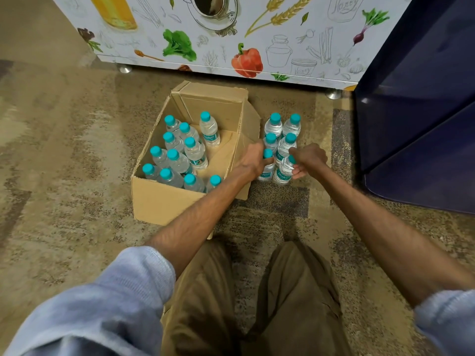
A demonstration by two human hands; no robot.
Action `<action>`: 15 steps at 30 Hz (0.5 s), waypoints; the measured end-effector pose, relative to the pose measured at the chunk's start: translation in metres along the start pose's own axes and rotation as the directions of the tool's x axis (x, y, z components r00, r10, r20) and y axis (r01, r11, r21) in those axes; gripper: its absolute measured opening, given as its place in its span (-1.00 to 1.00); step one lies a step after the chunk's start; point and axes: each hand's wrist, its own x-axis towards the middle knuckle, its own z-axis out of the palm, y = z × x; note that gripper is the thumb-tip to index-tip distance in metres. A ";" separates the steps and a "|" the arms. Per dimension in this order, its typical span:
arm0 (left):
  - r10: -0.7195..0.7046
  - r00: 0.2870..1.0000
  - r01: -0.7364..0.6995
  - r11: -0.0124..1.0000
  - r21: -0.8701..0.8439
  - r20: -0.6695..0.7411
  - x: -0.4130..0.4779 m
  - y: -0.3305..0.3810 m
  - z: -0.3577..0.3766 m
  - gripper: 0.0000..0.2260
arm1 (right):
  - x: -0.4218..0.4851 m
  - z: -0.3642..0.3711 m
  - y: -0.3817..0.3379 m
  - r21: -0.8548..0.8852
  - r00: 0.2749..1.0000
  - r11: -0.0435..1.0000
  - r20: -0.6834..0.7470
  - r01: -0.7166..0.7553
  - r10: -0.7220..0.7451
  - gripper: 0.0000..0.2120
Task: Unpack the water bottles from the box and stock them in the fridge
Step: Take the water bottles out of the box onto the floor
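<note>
Teal-capped bottles sit under both hands: the left hand (253, 160) is closed over the cap and neck of one bottle (266, 169), and the right hand (308, 159) is wrapped around its neighbour (282, 173) just beside it. Both stand upright on the carpet (64, 150), at the near end of a cluster of bottles (282, 132). At nine o'clock from the hands, the open cardboard box (164, 199) holds about a dozen more upright bottles. At twelve o'clock stands the fridge (231, 29), printed with vegetables; its dark blue door (416, 111) hangs open at three o'clock.
</note>
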 end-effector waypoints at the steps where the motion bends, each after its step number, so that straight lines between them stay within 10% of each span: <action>1: -0.005 1.000 0.005 1.000 -0.005 0.000 0.001 0.000 0.001 -0.69 | -0.001 0.000 -0.001 0.015 1.000 1.000 0.000 0.000 0.000 -0.61; 10: -0.010 0.999 0.010 1.000 0.006 -0.036 -0.001 0.000 0.008 -0.68 | -0.014 0.006 -0.003 -0.173 0.992 0.977 0.004 0.124 -0.126 -0.68; 15: -0.024 0.999 0.027 0.995 0.096 -0.027 -0.003 -0.001 0.002 -0.64 | -0.026 0.007 -0.012 -0.688 0.911 0.673 -0.040 0.272 -0.410 -0.60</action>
